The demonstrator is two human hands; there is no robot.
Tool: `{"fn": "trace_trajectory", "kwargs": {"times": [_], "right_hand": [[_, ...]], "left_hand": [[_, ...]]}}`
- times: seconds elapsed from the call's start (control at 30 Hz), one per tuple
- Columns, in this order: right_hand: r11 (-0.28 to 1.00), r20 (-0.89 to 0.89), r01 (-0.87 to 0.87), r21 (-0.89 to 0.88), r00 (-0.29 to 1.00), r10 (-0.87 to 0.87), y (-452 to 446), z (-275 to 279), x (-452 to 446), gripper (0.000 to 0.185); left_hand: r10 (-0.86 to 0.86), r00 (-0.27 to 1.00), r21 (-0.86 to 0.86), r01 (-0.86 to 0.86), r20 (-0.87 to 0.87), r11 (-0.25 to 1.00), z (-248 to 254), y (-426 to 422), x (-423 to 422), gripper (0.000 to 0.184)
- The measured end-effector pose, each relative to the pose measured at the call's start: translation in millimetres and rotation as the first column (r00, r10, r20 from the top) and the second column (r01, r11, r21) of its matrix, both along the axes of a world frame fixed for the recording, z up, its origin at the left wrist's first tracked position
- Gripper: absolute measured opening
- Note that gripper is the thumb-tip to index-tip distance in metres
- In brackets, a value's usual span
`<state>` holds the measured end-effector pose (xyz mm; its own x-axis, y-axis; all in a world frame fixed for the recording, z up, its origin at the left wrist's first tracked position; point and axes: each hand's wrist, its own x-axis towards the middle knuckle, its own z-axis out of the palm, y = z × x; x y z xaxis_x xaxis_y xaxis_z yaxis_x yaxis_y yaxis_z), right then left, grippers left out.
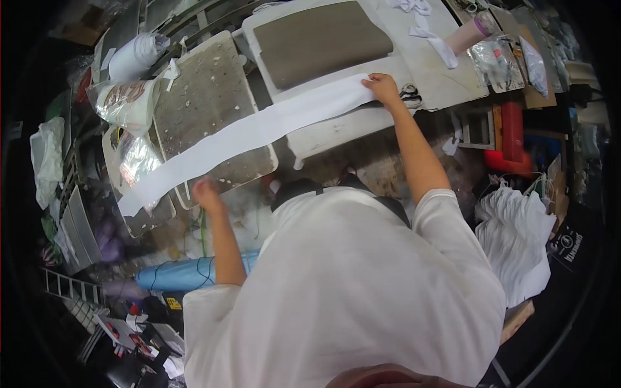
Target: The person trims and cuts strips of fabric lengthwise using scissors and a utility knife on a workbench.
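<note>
A long white strip of what looks like fabric [252,129] stretches across the tables from lower left to upper right. Its right end is pinched in my right hand [383,88], fingers closed on the edge. My left hand [207,194] is blurred just below the strip's lower edge, near the edge of the stained table; its fingers are not clear, and I see nothing in it. Beside my right hand, black-handled scissors [411,96] lie on the white table. Behind the strip rests a flat grey-brown sheet [323,42].
A white roll [136,57] and plastic bags [126,103] lie at the left. A pink roll [469,33] stands at the back right. To my right are a red stool [511,139] and a stack of white pieces [514,239]. A blue wrapped bundle [178,275] lies on the floor.
</note>
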<state>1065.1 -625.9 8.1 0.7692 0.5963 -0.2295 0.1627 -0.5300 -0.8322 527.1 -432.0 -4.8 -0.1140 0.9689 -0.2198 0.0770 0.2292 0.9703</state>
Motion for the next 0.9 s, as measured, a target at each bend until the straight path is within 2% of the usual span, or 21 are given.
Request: {"fn": "trace_trajectory", "kwargs": {"times": [0.07, 0.1, 0.13, 0.17, 0.23, 0.3, 0.33, 0.37, 0.43, 0.47, 0.53, 0.6, 0.63, 0.67, 0.7, 0.73, 0.77, 0.8, 0.87, 0.9], "right_hand": [[0.999, 0.062, -0.025, -0.024, 0.998, 0.026, -6, -8, 8, 0.027], [0.999, 0.053, -0.040, -0.032, 0.998, 0.042, -9, -5, 10, 0.027], [0.990, 0.041, -0.085, -0.110, 0.995, 0.090, -9, 1, 13, 0.027], [0.975, 0.029, -0.130, -0.182, 0.990, 0.137, -7, 9, 17, 0.026], [0.979, 0.009, -0.175, -0.108, 0.984, 0.177, -4, -4, 31, 0.023], [0.976, -0.087, -0.178, -0.122, 0.982, 0.168, -9, -7, 36, 0.020], [0.962, 0.184, -0.187, -0.199, 0.957, 0.224, -15, 4, 35, 0.013], [0.958, 0.175, -0.185, -0.220, 0.958, 0.226, -27, 12, 36, 0.013], [0.815, 0.357, -0.373, -0.444, 0.760, 0.543, -55, 30, 49, 0.024], [0.805, 0.359, -0.374, -0.460, 0.751, 0.554, -68, 33, 55, 0.024], [0.756, 0.479, -0.492, -0.433, 0.585, 0.655, -93, 32, 65, 0.033], [0.716, 0.477, -0.571, -0.401, 0.538, 0.696, -100, 38, 73, 0.034], [0.684, 0.491, -0.637, -0.356, 0.496, 0.717, -101, 42, 75, 0.035], [0.662, 0.492, -0.666, -0.343, 0.473, 0.731, -103, 40, 80, 0.035], [0.670, 0.454, -0.662, -0.335, 0.510, 0.731, -108, 36, 89, 0.036], [0.666, 0.416, -0.674, -0.319, 0.532, 0.738, -107, 32, 98, 0.036], [0.625, 0.340, -0.680, -0.383, 0.525, 0.780, -106, 36, 102, 0.035], [0.584, 0.271, -0.696, -0.417, 0.518, 0.811, -102, 51, 104, 0.036], [0.571, 0.310, -0.708, -0.416, 0.480, 0.821, -108, 50, 122, 0.039], [0.559, 0.316, -0.725, -0.403, 0.464, 0.828, -115, 47, 136, 0.040]], "left_hand": [[-0.044, 0.999, -0.070, 0.043, -0.010, 0.997, 11, -37, 46, 0.021], [-0.154, 0.987, -0.078, 0.156, 0.036, 0.985, 20, -52, 68, 0.018], [-0.259, 0.962, -0.072, 0.266, 0.087, 0.961, 23, -64, 87, 0.016], [-0.243, 0.966, -0.072, 0.249, 0.086, 0.966, 24, -75, 102, 0.016], [-0.414, 0.898, -0.045, 0.424, 0.151, 0.904, 21, -86, 132, 0.012], [-0.501, 0.865, -0.033, 0.502, 0.039, 0.864, 11, -97, 176, 0.009], [-0.560, 0.825, 0.033, 0.564, -0.078, 0.825, 19, -103, 206, 0.008], [-0.605, 0.774, 0.087, 0.626, -0.188, 0.775, 33, -109, 241, 0.008], [-0.607, 0.730, 0.213, 0.678, -0.315, 0.704, 38, -117, 300, 0.008], [-0.633, 0.704, 0.205, 0.705, -0.323, 0.679, 40, -120, 327, 0.008], [-0.649, 0.687, 0.194, 0.721, -0.327, 0.666, 39, -122, 374, 0.008], [-0.666, 0.559, 0.134, 0.805, -0.494, 0.577, 37, -129, 409, 0.020], [-0.653, 0.570, 0.123, 0.792, -0.499, 0.598, 34, -133, 421, 0.020], [-0.671, 0.471, -0.030, 0.806, -0.572, 0.592, 33, -133, 434, 0.031], [-0.683, 0.373, -0.186, 0.780, -0.628, 0.597, 31, -133, 444, 0.042], [-0.664, 0.341, -0.225, 0.756, -0.666, 0.614, 28, -136, 454, 0.048], [-0.640, 0.309, -0.269, 0.717, -0.704, 0.643, 26, -136, 460, 0.055], [-0.589, 0.344, -0.275, 0.642, -0.731, 0.716, 30, -134, 465, 0.055], [-0.702, 0.244, -0.479, 0.581, -0.669, 0.658, 44, -132, 478, 0.051], [-0.675, 0.277, -0.475, 0.532, -0.684, 0.701, 44, -134, 482, 0.051]]}}
